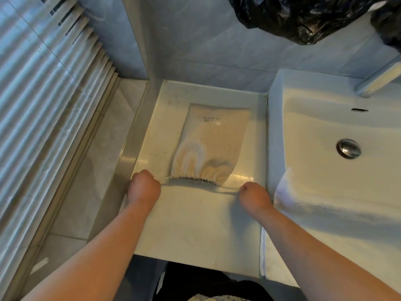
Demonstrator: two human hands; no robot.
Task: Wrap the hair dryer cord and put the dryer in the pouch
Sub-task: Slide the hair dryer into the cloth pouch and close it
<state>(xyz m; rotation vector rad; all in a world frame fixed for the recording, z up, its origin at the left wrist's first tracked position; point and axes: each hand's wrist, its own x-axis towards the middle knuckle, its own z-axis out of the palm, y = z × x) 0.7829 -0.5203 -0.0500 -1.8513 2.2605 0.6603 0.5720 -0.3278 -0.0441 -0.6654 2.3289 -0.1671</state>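
Pouch [213, 144] lies flat on counter [195, 224], long axis pointing away from me, gathered mouth nearest, midway between my fists. Left hand [143, 184] and right hand [252, 193] each clench the drawstring [230, 187], stretched sideways. Dryer unseen; judged inside.

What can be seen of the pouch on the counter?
The pouch is beige cloth with small dark print near its far end. It lies on the white counter beside the sink, mouth toward the person, gathered nearly shut. It bulges near the mouth. The left hand and right hand each grip an end of the drawstring, pulled sideways.
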